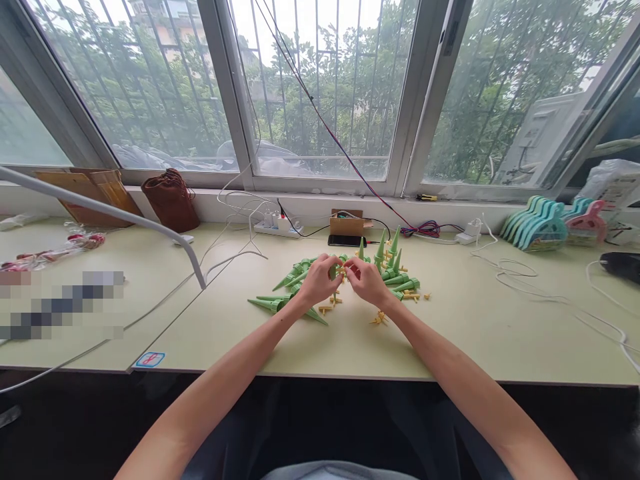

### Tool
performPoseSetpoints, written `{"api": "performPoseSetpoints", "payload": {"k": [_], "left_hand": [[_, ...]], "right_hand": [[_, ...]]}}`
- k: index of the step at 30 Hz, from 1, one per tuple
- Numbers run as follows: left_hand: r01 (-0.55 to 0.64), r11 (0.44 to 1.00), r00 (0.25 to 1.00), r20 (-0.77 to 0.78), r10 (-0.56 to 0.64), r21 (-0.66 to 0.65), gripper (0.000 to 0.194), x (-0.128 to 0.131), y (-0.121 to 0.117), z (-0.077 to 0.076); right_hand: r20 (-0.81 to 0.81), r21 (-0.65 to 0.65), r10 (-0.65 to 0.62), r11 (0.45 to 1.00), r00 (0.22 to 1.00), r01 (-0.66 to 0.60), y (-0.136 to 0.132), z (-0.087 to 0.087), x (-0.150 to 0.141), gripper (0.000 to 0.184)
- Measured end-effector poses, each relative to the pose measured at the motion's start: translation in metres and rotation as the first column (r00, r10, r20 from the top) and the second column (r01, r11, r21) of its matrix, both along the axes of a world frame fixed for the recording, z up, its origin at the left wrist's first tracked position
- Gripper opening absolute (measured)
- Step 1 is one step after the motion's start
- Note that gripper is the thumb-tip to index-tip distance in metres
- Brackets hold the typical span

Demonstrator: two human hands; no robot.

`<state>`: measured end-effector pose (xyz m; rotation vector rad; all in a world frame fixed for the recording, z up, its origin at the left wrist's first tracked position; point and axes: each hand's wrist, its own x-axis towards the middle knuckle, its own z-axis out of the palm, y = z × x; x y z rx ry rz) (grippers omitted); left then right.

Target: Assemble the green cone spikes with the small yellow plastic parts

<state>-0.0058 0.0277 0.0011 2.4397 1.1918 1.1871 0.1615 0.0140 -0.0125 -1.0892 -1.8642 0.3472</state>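
Presently, a yellow piece (343,269) is pinched in the closed fingertips of the right hand (367,283), just beside a green spike (333,271) clasped by the left hand's (319,279) curled fingers. Other spikes (406,285) flank the fingers; a phone (347,241) lies beyond.

Around the left hand (320,280) and right hand (370,283), the spikes (380,253) look like smooth plastic — the fittings (325,309) too. Under both hands, the table (500,327) is smooth, dull-sheened; beyond them, a glossy phone (347,241) and matt cardboard box (347,227) — farther off, metal window frames (420,100).
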Motion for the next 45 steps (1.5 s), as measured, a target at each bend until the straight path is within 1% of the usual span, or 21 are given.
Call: {"api": "performPoseSetpoints", "payload": {"k": [3, 8, 15, 31, 38, 45], "left_hand": [[0.004, 1.000, 1.000, -0.004, -0.004, 0.005, 0.017, 0.0003, -0.0002, -0.0001], [0.012, 1.000, 1.000, -0.003, -0.012, -0.001, 0.014, 0.0006, -0.0010, -0.0006], [0.012, 1.000, 1.000, -0.004, -0.012, -0.005, 0.010, 0.0012, -0.0015, -0.0010], [0.018, 1.000, 1.000, -0.008, -0.018, -0.010, 0.012, 0.0010, -0.0018, -0.0013], [0.032, 0.999, 0.999, -0.004, -0.032, -0.024, 0.011, 0.0007, -0.0020, -0.0011], [0.039, 0.999, 0.999, -0.004, -0.039, -0.036, 0.011, 0.0012, -0.0021, -0.0011]], "right_hand": [[-0.009, -0.003, 0.012, 1.000, 1.000, -0.012, -0.0002, -0.0001, 0.0000, 0.017], [-0.019, 0.001, 0.042, 0.999, 0.999, -0.042, -0.0007, 0.0004, -0.0014, 0.015], [-0.044, -0.024, 0.052, 0.998, 0.998, -0.053, -0.0004, -0.0003, -0.0014, 0.014], [-0.025, -0.032, 0.060, 0.998, 0.998, -0.061, 0.0007, -0.0011, -0.0004, 0.013], [-0.006, -0.026, 0.037, 0.999, 0.999, -0.037, 0.0021, -0.0016, 0.0002, 0.016], [-0.004, -0.021, 0.025, 0.999, 1.000, -0.025, -0.0008, 0.0017, -0.0003, 0.016]]}}
